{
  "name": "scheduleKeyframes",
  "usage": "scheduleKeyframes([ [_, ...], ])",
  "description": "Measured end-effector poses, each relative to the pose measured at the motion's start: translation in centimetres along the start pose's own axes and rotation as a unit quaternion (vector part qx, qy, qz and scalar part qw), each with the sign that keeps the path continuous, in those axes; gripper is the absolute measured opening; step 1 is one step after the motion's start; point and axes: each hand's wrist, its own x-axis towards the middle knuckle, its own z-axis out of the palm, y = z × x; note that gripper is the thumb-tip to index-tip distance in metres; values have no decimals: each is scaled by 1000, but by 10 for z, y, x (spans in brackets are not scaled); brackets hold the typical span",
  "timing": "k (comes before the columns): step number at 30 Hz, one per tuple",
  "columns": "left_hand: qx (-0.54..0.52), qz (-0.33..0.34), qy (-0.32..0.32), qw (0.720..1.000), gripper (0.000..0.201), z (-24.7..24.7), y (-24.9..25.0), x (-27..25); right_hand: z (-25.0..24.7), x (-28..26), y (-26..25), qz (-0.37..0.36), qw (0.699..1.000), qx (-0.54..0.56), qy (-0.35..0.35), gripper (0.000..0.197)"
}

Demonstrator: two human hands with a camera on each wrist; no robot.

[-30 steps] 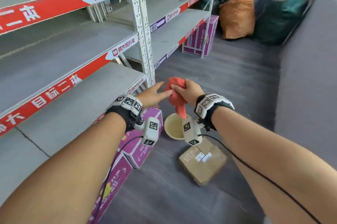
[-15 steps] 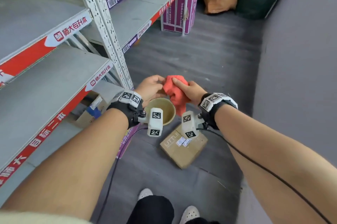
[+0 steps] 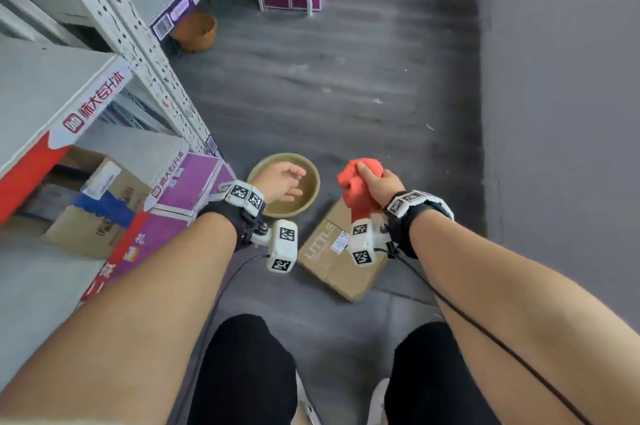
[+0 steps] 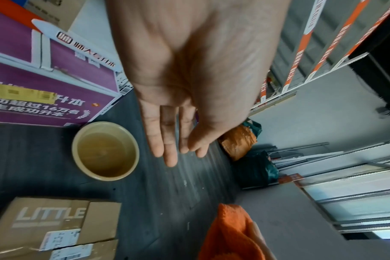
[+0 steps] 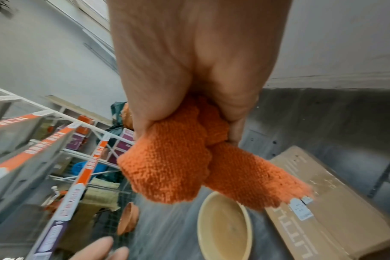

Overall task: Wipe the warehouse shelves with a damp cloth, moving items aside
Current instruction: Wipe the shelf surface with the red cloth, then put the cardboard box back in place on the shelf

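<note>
Shelving (image 3: 52, 85) runs along the outer side of your left hand, w/ purple cartons (image 3: 188, 187) and a taped brown box (image 3: 100, 203) tucked on the low tier. Floor (image 3: 346, 78) is dark planks; a cardboard box (image 3: 334, 263) marked LITTLE lies just below your right hand. Bowl (image 3: 310, 178) of murky water sits on the floor right under your left hand.

Your right hand (image 3: 379, 184) is fisted round the cloth (image 3: 358, 189), fingers curled tight on the bunched middle, two loose tails hanging down toward the box. Your left hand (image 3: 282, 180) is empty, fingers straight and relaxed, hovering over the bowl, not touching it as far as the wrist view shows.

Cloth is knitted/terry, soft, light, prob. damp, so expect it to flop and drip. Judgement: a balled grip is fine for carrying, but for wiping you'd want it spread flat under the palm, edges folded in so the tails don't drag. Boxes on the low shelf look light enough to slide w/ the free left hand.
</note>
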Motion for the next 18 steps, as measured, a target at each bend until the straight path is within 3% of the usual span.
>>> scheduleKeyframes([
  [5, 30, -40, 6, 999, 34, 48, -118, 85, 46, 75, 112, 60, 998, -17, 1, 48],
  [9, 67, -55, 7, 996, 38, 77, -194, 139, 72, 111, 177, 69, 998, -9, -8, 23],
  [18, 206, -84, 54, 973, 46, 132, -330, 236, 101, 176, 302, 101, 994, 27, -19, 36],
])
